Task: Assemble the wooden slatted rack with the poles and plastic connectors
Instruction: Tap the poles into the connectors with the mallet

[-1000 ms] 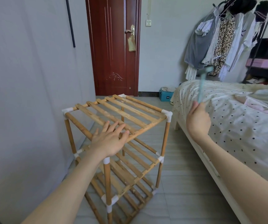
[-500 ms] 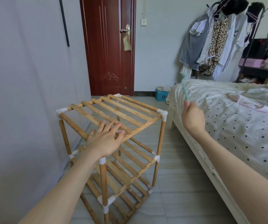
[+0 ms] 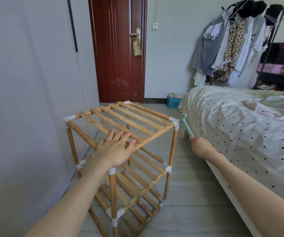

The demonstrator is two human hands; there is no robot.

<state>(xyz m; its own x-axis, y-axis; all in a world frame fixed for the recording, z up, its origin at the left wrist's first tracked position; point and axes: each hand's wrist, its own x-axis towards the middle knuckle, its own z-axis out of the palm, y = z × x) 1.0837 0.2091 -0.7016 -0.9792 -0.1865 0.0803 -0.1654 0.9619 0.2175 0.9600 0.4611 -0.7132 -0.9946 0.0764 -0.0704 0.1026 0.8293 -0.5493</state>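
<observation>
1. Wooden slatted rack (image 3: 120,151) stands upright on the floor (image 3: 189,194) between wall and bed (image 3: 240,134), with three slatted tiers, poles and white plastic connectors all joined.
2. The left hand (image 3: 115,149) lies flat, fingers straight, on the top tier's near edge.
3. The right hand (image 3: 200,147) grips a small teal mallet (image 3: 187,124), its head at the top right corner connector (image 3: 175,123).
4. Assembly looks nearly finished; tapping joints tight seems to be what remains.

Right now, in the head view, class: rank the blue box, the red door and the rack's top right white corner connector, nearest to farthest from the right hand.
1. Corner connector, just left of the right hand.
2. Blue box, on the floor beyond.
3. Red door, far back left.
</observation>
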